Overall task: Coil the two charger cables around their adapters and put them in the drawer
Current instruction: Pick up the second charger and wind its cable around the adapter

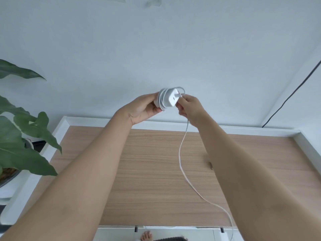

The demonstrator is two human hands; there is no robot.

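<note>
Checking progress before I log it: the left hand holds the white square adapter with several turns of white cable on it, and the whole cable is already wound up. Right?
Not quite. The head view shows the left hand holding the white square adapter with several turns on it, but the white cable isn't fully wound: a long tail hangs from the right hand across the wooden tabletop.

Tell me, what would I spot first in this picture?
Two bare hands raised in the middle: the left hand grips a white square charger adapter with cable coiled round it, the right hand pinches the thin white cable trailing down across the light wooden tabletop. Big green plant leaves fill the left edge.
</note>
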